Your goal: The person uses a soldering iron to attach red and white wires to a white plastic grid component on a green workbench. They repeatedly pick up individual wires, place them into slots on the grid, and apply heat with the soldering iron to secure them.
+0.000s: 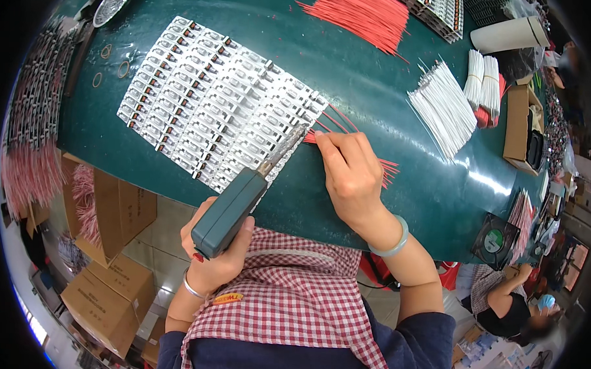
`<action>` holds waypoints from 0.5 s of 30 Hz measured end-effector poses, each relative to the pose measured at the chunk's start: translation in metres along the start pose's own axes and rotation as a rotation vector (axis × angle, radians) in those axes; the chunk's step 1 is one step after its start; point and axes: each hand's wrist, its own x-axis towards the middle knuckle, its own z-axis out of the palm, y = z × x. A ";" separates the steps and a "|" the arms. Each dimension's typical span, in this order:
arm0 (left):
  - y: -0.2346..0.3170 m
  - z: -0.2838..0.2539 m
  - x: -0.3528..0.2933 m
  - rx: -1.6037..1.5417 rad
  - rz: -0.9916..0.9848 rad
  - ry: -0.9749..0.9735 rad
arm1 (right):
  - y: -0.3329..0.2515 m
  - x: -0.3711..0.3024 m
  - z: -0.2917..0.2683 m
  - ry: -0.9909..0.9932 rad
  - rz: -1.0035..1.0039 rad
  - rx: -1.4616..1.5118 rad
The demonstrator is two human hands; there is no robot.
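Observation:
My left hand (222,266) is wrapped round the handle of a dark green soldering gun (231,211). Its metal tip slants up to the right, over the right edge of a panel of white plastic parts (214,100) laid out in rows with small metal pieces. Beside that tip, my right hand (354,177) pinches a red wire at the panel's right edge. Several more red wires (388,171) lie beneath the right hand, their ends showing past it. Whether the tip touches a part or a wire is too small to tell.
A pile of red wires (360,17) lies at the back, white wires (443,111) to the right. A fan (495,240) and an open carton (520,127) stand near the right edge. Wired strips (38,110) hang at left above cardboard boxes (109,301). A co-worker (500,299) sits lower right.

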 end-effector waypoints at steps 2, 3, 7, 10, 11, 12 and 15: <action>0.000 0.002 0.001 0.003 0.016 0.005 | -0.001 0.001 -0.001 -0.005 0.003 0.002; 0.000 0.002 0.001 0.005 0.024 0.009 | -0.001 0.001 -0.001 -0.008 0.005 0.004; -0.001 0.005 0.003 0.004 0.050 0.020 | -0.001 0.001 0.000 -0.007 0.001 -0.004; -0.002 0.004 0.003 0.010 0.053 0.014 | -0.002 0.001 0.000 -0.007 0.004 -0.007; -0.003 0.003 0.002 0.016 0.050 0.009 | -0.002 0.001 0.000 -0.009 0.005 -0.008; -0.003 0.003 0.002 0.023 0.047 0.003 | -0.002 0.001 0.000 -0.010 0.006 -0.010; -0.009 0.002 -0.005 0.007 0.035 0.024 | -0.003 0.002 0.000 0.005 0.000 -0.023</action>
